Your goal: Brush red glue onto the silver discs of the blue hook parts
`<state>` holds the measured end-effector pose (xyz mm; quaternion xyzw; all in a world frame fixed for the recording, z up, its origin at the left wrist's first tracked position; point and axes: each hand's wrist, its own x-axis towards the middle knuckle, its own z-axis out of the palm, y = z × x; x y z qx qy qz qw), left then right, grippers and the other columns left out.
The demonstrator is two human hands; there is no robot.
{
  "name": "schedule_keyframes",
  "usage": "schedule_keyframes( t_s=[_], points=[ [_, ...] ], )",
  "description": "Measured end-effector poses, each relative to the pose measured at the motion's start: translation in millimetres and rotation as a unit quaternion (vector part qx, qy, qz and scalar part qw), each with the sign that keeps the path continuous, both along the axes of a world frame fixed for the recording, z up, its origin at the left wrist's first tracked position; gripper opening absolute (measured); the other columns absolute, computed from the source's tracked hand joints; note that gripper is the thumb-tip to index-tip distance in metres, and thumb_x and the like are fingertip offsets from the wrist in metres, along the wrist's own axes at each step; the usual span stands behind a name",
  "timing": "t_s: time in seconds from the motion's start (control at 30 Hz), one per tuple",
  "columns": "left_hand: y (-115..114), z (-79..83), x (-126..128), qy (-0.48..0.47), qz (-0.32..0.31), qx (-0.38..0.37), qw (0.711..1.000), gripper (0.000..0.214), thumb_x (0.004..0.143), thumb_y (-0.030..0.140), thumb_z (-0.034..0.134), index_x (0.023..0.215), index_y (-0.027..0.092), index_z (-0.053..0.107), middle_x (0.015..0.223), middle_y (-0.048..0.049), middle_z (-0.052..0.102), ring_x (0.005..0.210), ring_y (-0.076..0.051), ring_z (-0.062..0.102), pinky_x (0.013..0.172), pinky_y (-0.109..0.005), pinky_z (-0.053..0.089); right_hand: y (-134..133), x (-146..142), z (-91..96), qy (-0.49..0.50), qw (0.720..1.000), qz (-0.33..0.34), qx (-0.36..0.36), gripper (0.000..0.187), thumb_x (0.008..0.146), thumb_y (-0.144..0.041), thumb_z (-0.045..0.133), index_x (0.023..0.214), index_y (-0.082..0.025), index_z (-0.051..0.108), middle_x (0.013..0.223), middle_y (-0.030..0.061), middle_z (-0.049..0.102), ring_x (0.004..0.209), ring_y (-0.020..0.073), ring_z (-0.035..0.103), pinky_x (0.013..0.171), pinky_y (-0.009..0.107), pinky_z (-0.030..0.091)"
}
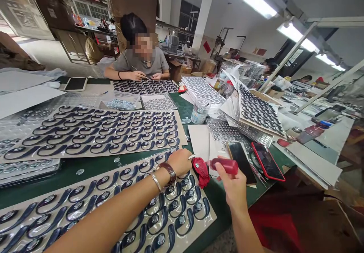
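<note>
Near the table's front edge, the right hand [233,186] holds a small red bottle [224,165], fingers closed round it, just beside a red cloth [201,171]. The left hand [179,161], closed on a thin white stick [191,156], rests over the nearest card of dark ear hooks [159,211]. Two phones [256,162] lie just beyond on the green table [88,166]. Across it, another person [140,61] works over a similar card.
</note>
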<state>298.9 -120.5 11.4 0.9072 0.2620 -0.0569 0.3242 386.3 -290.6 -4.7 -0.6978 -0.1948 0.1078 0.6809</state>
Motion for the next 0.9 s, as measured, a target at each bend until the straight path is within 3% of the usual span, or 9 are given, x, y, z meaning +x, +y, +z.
schedule_keyframes(
  t_s=[0.13,0.37,0.7,0.9],
  points=[
    [1,-4.6,10,0.023,0.011,-0.028,0.999,0.029,0.087,0.032,0.052,0.112,0.016,0.051,0.112,-0.0073,0.054,0.098,-0.019,0.056,0.083,-0.037,0.048,5,-1,-1.7,-0.021,0.998,0.036,-0.046,0.044,0.068,-0.034,0.071,0.105,-0.012,0.062,0.094,0.0089,0.069,0.077,0.0199,0.065,0.064,0.029,0.055],
    [1,-9.1,12,0.018,0.003,-0.129,0.992,0.03,0.088,0.033,0.051,0.11,0.013,0.052,0.11,-0.007,0.055,0.095,-0.019,0.056,0.081,-0.038,0.049,8,3,-6.5,-0.011,0.996,0.083,-0.042,0.041,0.072,-0.031,0.069,0.108,-0.014,0.06,0.097,0.0069,0.069,0.084,0.0194,0.065,0.08,0.033,0.054],
    [-3,-18.4,11,-0.031,0.02,-0.263,0.964,0.031,0.088,0.034,0.051,0.109,0.013,0.052,0.107,-0.0067,0.055,0.093,-0.018,0.057,0.079,-0.037,0.05,1,7,-12.8,0.064,0.995,0.069,0.033,0.038,0.072,-0.03,0.069,0.106,-0.016,0.062,0.097,0.0063,0.068,0.073,0.0169,0.066,0.06,0.027,0.058],
    [-3,-11.7,5,-0.073,0.023,-0.297,0.952,0.03,0.088,0.034,0.051,0.109,0.013,0.052,0.107,-0.0068,0.056,0.092,-0.018,0.058,0.079,-0.036,0.05,1,17,-14.4,0.168,0.976,0.067,0.121,0.033,0.073,-0.031,0.068,0.1,-0.013,0.062,0.096,0.01,0.068,0.079,0.0226,0.067,0.051,0.028,0.056]
  ],
)
